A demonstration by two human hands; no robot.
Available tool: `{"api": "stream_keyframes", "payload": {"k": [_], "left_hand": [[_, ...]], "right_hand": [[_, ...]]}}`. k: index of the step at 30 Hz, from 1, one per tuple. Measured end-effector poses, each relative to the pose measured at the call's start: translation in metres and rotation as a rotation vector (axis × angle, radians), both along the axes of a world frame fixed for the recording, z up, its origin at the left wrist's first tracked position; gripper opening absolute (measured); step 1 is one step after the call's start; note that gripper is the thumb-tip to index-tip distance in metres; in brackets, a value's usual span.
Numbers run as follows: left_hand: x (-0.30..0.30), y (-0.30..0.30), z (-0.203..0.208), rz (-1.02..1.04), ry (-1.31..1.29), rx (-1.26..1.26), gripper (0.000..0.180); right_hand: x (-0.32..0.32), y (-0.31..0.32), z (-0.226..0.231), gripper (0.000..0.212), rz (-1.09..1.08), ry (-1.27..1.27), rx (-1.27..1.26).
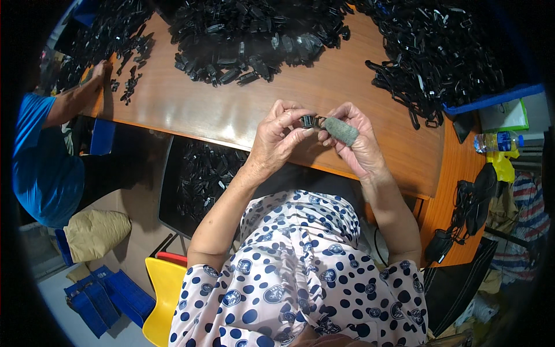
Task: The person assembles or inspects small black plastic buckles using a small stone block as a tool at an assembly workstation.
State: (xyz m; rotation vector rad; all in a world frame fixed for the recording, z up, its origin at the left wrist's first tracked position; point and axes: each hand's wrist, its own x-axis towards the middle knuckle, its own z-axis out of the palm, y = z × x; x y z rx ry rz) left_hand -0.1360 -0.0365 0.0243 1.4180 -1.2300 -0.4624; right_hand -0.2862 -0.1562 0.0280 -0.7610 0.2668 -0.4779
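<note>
Currently held: small black plastic clip, above the bench edge, pinched in my left hand; right hand fingers grip its other end (grey finger sleeve worn). Light, stiff, probably slick; grip the edges.

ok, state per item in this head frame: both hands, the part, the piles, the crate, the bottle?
left hand: raised over the table edge, fingertips pinching the small black part
small black part: held between both hands, off the table
right hand: closed around a grey-wrapped tool, tip at the part
grey-wrapped tool: gripped, pointing left
black parts piles: loose heaps on the wooden table
dark crate: open, holding black parts
plastic bottle: lying on its side, capped
</note>
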Motion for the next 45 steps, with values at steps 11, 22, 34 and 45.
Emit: {"api": "stream_keyframes", "payload": {"k": [11,22,34,45], "left_hand": [[-0.002,0.012,0.017,-0.043,-0.271,0.055,0.03],[-0.01,0.016,0.02,-0.064,-0.519,0.051,0.026],[-0.014,-0.015,0.008,-0.121,0.675,0.13,0.022],[-0.018,-0.026,-0.008,-0.068,1.059,0.337,0.018]], "right_hand": [[-0.011,-0.003,0.004,0.021,0.052,0.126,-0.07],[-0.011,-0.005,0.021,0.013,0.291,0.582,-0.188],[-0.006,-0.013,0.031,0.047,0.376,0.091,0.027],[-0.003,-0.025,0.013,0.061,0.309,0.509,-0.428]]}}
